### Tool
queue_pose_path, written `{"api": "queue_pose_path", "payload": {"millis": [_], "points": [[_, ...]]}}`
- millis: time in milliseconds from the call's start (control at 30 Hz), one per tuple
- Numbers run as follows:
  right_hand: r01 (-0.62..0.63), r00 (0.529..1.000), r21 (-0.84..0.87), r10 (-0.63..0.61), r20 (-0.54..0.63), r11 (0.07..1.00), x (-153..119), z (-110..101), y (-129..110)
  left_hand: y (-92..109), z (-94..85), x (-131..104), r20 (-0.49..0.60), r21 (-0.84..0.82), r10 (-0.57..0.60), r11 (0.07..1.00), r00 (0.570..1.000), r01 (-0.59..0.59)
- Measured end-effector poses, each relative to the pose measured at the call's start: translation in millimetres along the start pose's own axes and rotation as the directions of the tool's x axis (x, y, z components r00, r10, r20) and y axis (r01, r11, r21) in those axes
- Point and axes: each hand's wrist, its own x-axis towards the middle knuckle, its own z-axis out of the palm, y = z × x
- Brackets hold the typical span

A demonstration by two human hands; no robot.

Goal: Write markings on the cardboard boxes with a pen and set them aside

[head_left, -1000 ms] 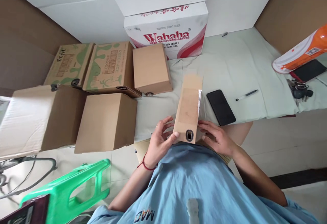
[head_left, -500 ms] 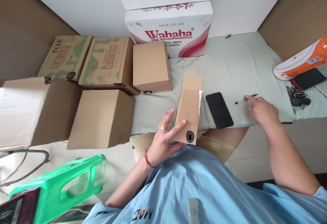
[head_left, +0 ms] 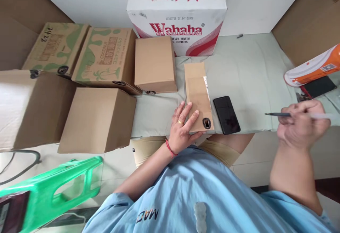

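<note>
Left hand (head_left: pixel 183 128) lies flat, fingers spread, on the near left edge of the flat carton (head_left: pixel 198 96), pressing it to the sheet (head_left: pixel 249 66); an open palm, nothing gripped. Ring on one finger, red string at the wrist. Carton sits centre frame, long axis running up-frame, with a dark oval hole at its near right corner and a shiny tape strip along the right edge.

Right hand (head_left: pixel 301 126) is at the right of the frame, lifted clear of the sheet, fingers closed round the pen (head_left: pixel 278 114); the pen's tip points left toward the centre.

Phone (head_left: pixel 226 115) lies face up just right of the carton, close by but whether touching I cannot tell.

Plain box (head_left: pixel 155 64) stands just upper left of the carton. Wahaha box (head_left: pixel 176 24) sits top centre against the wall. Green-printed boxes (head_left: pixel 103 57) are upper left, and a bigger brown box (head_left: pixel 98 119) is left of centre. Green stool (head_left: pixel 53 194) lower left. Orange-white pack (head_left: pixel 313 66) at the right edge, over a dark flat thing. Blue shirt fills the bottom.
</note>
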Motion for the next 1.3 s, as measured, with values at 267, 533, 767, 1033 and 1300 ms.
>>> {"api": "queue_pose_path", "payload": {"millis": [267,533,767,1033,1300], "points": [[-0.311,0.878,0.264,0.169,0.449,0.913,-84.2,79.6,-10.6,-12.2,12.7,7.8,-0.051,-0.105,0.116,0.987,0.992,-0.12],[-0.027,0.85,-0.05,0.049,0.524,0.998,-102.1,96.4,-1.1,-11.5,15.9,5.6,-0.06,-0.085,0.099,0.991,0.993,-0.104],[0.134,0.87,-0.202,-0.018,0.492,0.97,-104.7,104.7,-2.2,-9.6,15.7,6.2,-0.061,-0.106,0.086,0.99,0.994,-0.092],[0.183,0.846,-0.216,-0.042,0.531,0.959,-99.3,107.4,-8.8,-8.3,15.5,6.1,-0.072,-0.114,0.08,0.99,0.994,-0.088],[0.236,0.815,-0.189,-0.088,0.573,0.953,-96.5,106.3,-13.5,-9.2,15.8,3.9,-0.058,-0.127,0.065,0.989,0.996,-0.072]]}}
